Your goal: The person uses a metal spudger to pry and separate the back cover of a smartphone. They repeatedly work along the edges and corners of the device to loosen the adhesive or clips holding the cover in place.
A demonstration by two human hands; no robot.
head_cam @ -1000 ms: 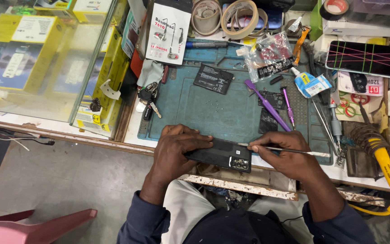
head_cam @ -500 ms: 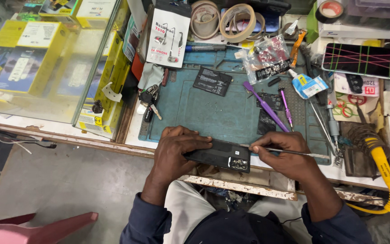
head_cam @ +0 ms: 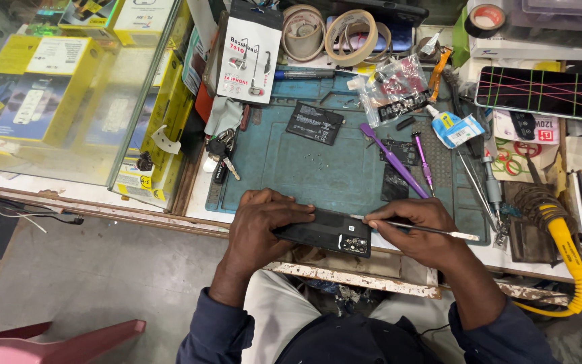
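Observation:
A black phone (head_cam: 331,236) lies back-up at the near edge of a blue work mat (head_cam: 318,168), its camera cluster toward the right. My left hand (head_cam: 264,222) grips the phone's left half and holds it down. My right hand (head_cam: 415,229) pinches a thin metal tool (head_cam: 439,231), whose tip meets the phone's upper right edge. A flat black battery (head_cam: 314,123) rests farther back on the mat.
Purple pry tools (head_cam: 399,158), a small circuit board (head_cam: 399,152), tweezers and a glue tube (head_cam: 449,125) lie right of centre. Tape rolls (head_cam: 351,34), an earphone pack (head_cam: 249,57), keys (head_cam: 220,152), a phone bound with rubber bands (head_cam: 537,91) and a yellow-handled soldering iron (head_cam: 564,249) crowd the bench. A glass showcase (head_cam: 69,101) stands left.
Both hands and the phone stay in nearly the same place; the view has shifted slightly. The tool tip remains at the phone's edge.

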